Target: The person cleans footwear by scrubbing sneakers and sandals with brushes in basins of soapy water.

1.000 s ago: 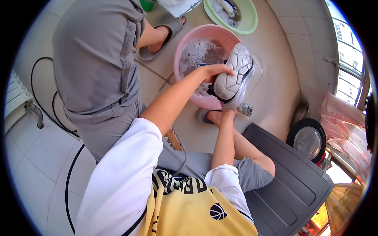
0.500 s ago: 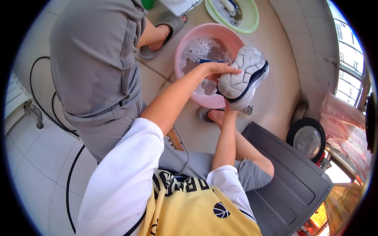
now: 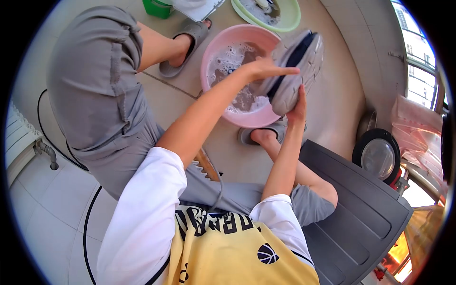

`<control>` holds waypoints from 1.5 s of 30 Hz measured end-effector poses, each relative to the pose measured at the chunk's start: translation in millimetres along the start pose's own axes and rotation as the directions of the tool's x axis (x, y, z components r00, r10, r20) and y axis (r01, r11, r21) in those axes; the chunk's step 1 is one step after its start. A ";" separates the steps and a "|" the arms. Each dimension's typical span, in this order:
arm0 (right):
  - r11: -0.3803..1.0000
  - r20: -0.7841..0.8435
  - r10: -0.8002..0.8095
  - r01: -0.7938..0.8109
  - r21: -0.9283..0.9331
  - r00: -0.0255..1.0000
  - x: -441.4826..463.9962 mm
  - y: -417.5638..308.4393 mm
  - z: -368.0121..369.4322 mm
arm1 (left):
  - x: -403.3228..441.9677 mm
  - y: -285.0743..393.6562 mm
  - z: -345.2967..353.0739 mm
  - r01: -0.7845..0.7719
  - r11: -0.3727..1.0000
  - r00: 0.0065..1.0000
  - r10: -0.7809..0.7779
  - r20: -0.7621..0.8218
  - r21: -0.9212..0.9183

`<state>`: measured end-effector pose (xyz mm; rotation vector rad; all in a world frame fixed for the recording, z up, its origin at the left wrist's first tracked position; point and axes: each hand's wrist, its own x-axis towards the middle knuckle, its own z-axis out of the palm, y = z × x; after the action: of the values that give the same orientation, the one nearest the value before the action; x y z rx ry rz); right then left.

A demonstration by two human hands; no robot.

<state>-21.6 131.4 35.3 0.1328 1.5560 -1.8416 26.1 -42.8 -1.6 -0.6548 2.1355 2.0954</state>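
A grey-and-white shoe (image 3: 311,61) with a dark blue opening is tilted on its side over the right rim of the pink basin (image 3: 207,78), slightly blurred. My left hand (image 3: 268,70) is at the shoe's left side, one finger stretched across it and the others partly hidden. Below, my right hand (image 3: 298,110) grips the shoe's lower end, a finger pointing up along its side. Cloudy, foamy water (image 3: 242,102) fills the basin, with a small blue thing partly visible in it.
A light green basin (image 3: 295,19) holds soapy water and a whitish object. Nearby stand a green container (image 3: 157,8) and a white tray (image 3: 202,10). On the right are a dark grey panel (image 3: 351,213) and a round black-rimmed object (image 3: 377,154). A black hose (image 3: 85,228) runs along the left.
The shoe has turned from sole facing up to its side, showing the dark opening. My right hand has moved from beneath it to its lower right side. The view has shifted slightly.
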 end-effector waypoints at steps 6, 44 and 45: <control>0.982 0.103 -0.178 0.183 -0.049 0.979 -0.5 -10.7 38.7 | -27.5 24.7 -24.1 -0.238 0.851 0.955 0.293 0.048 -0.468; 0.971 0.130 -0.097 0.066 0.228 0.987 3.3 13.4 -3.0 | -22.4 -10.9 3.9 0.137 0.779 0.955 0.060 0.290 -0.611; 0.970 0.127 -0.099 0.067 0.235 0.987 3.7 6.8 2.7 | -21.0 -11.6 6.2 0.142 0.748 0.964 0.046 0.263 -0.649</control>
<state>-19.6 127.2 28.6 0.0449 1.2678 -2.0488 47.8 -31.3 -5.5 -0.4181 1.1784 2.7270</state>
